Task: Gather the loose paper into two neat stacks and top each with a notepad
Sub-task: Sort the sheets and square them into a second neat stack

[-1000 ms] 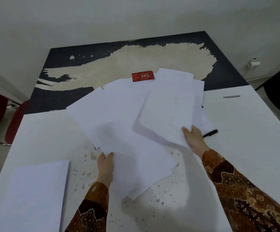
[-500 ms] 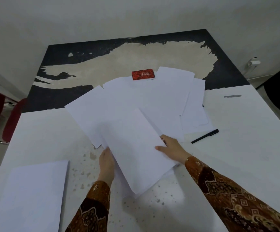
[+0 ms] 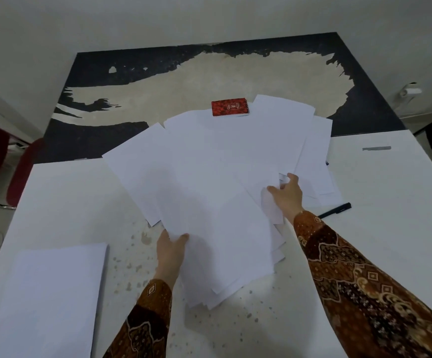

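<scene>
Loose white sheets (image 3: 217,161) lie fanned across the middle of the white table (image 3: 390,228). My left hand (image 3: 171,250) pinches the near left edge of a gathered bunch of sheets (image 3: 225,244). Further right, my right hand (image 3: 286,193) curls around the lifted edge of another sheet. A neat stack of paper (image 3: 47,298) rests at the near left corner. A small red notepad (image 3: 230,108) sits at the far edge of the fanned sheets. No second notepad is visible.
A black pen (image 3: 335,210) lies on the table just right of my right hand. A dark table with a worn pale patch (image 3: 209,76) adjoins the far side. Red chair parts (image 3: 21,171) stand at the left.
My right hand moved up and to the right, off the top of the gathered bunch, and took hold of another sheet's edge. My left hand kept its grip.
</scene>
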Demonstrator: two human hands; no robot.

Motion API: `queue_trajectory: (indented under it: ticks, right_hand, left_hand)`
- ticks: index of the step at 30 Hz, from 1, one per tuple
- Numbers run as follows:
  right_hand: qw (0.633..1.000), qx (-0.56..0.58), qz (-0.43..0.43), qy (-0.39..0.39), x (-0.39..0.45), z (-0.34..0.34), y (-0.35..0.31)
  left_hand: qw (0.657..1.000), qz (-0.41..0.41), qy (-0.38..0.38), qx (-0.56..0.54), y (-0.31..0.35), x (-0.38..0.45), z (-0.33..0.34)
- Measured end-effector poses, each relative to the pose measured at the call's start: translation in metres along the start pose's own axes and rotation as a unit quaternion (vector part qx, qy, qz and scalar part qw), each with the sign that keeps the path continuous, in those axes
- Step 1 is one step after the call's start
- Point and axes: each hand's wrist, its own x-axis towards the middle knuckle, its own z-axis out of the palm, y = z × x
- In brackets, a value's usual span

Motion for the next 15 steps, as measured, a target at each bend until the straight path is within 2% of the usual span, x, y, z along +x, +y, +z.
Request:
queue_trajectory:
  ticks: [3,5,7,9,11,15]
  right_hand:
    - [0.991,0.108,0.063,-0.037,0.008,-0.001,-0.008]
    - [0.993,0.074,0.041,-0.080,0.010,-0.002,-0.012]
    - [0.997,0.017,-0.010,-0.079,0.012,-0.006,-0.015]
    - [0.999,0.002,-0.042,-0.030,0.014,-0.013,-0.018]
    - [0.997,0.033,-0.056,0.030,0.016,-0.023,-0.021]
    - [0.976,0.169,0.003,0.141,0.020,-0.047,-0.013]
  left_hand:
    - [1.000,0.013,0.001,-0.001,-0.002,-0.004,-0.002]
    - [1.000,0.018,-0.008,0.005,-0.005,-0.006,-0.004]
    - [0.999,0.026,-0.021,0.015,-0.008,-0.007,-0.007]
    - [0.999,0.028,-0.026,0.022,-0.010,-0.006,-0.009]
    - [0.999,0.028,-0.030,0.023,-0.010,-0.008,-0.011]
    - [0.999,0.040,-0.028,0.016,-0.010,-0.009,-0.010]
